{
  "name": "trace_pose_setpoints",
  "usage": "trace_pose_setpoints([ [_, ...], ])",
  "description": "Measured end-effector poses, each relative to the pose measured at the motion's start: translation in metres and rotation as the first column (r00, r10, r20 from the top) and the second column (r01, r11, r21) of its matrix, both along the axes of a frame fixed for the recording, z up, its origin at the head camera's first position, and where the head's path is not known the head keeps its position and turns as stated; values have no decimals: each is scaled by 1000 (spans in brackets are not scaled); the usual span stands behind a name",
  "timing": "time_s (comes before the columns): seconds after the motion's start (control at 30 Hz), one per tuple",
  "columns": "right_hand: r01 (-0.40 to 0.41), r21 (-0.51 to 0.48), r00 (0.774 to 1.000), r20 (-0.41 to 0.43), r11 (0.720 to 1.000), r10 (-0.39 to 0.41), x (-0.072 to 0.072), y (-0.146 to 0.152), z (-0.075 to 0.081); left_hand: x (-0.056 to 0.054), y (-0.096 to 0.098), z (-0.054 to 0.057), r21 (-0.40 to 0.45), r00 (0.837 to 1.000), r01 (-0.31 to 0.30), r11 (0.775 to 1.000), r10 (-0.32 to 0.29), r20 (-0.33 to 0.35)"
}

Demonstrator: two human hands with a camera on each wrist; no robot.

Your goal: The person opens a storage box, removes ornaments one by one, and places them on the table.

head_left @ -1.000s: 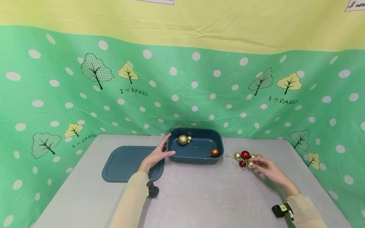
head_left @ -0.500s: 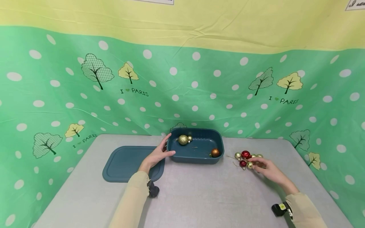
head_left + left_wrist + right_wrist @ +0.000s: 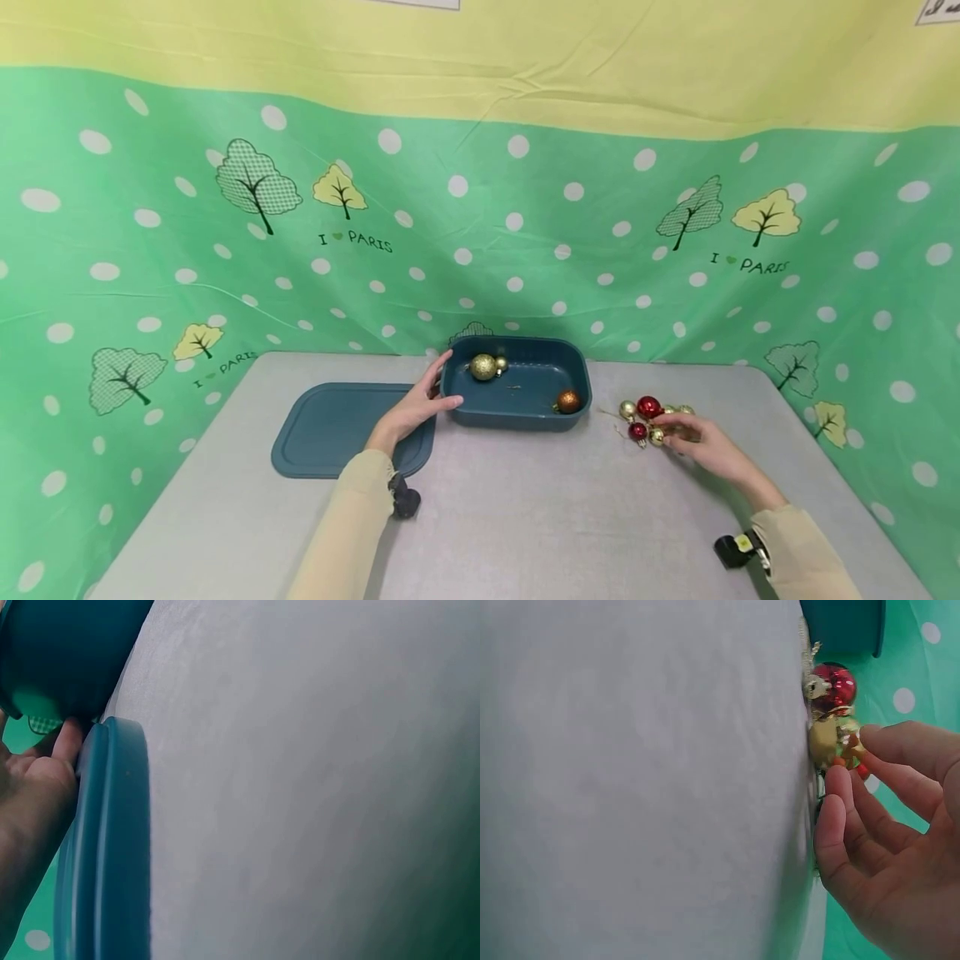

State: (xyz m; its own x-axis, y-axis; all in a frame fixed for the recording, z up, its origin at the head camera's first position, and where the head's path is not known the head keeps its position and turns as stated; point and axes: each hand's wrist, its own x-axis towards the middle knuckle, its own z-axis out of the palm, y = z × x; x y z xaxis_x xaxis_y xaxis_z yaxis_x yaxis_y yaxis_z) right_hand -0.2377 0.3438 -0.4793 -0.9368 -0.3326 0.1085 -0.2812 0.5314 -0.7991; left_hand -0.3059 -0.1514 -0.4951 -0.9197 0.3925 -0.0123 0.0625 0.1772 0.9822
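My left hand (image 3: 412, 410) rests against the left end of a dark blue rectangular container (image 3: 517, 422), fingers extended and thumb near the front corner. Inside it are a glittery gold bauble (image 3: 483, 367), a small gold bauble (image 3: 501, 364) and an orange bauble (image 3: 568, 402). To the right, my right hand (image 3: 701, 446) pinches a small gold bauble (image 3: 657, 437) at the near side of a cluster. The right wrist view shows thumb and fingertips at this gold bauble (image 3: 824, 742). A large red bauble (image 3: 648, 407) and a small red one (image 3: 637, 431) lie beside it.
A flat blue lid (image 3: 337, 425) lies left of the container, under my left forearm. More gold baubles (image 3: 627, 409) with loose strings belong to the cluster. Behind the grey table (image 3: 525, 517) hangs a green and yellow cloth (image 3: 480, 208).
The small gold bauble at my right fingertips has shifted slightly toward me. The left hand, container and lid stay as they were; the head view has drifted a little.
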Motion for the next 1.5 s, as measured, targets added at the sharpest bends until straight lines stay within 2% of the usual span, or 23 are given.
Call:
trace_pose_setpoints([
  [0.17, 7, -19, 1000, -12, 1000, -7, 4, 0, 9, 0, 0, 3, 11, 1000, 16, 1000, -17, 19],
  [0.4, 43, -13, 997, -62, 999, -44, 8, -5, 20, 11, 1, 27, 23, 998, 47, 999, -48, 42],
  [0.67, 33, -37, 995, -96, 999, -37, 10, -20, 26, 15, 3, 33, 18, 997, 46, 999, -47, 54],
  [0.87, 15, -101, 998, -52, 995, -20, 8, -38, 29, 15, 3, 33, 24, 997, 46, 999, -48, 52],
  [0.97, 20, -104, 999, -38, 994, -24, 5, -49, 32, 15, 3, 33, 21, 998, 47, 999, -48, 51],
  [1.13, 24, -112, 998, -56, 993, -31, -1, -70, 38, 15, 2, 32, 28, 997, 51, 998, -53, 57],
  [1.37, -6, -186, 997, -74, 983, -8, -13, -96, 42, 15, 1, 31, 38, 997, 51, 998, -53, 54],
  [1.5, -13, -215, 998, -69, 977, -2, -21, -108, 43, 7, 1, 14, 35, 999, 39, 999, -41, 35],
])
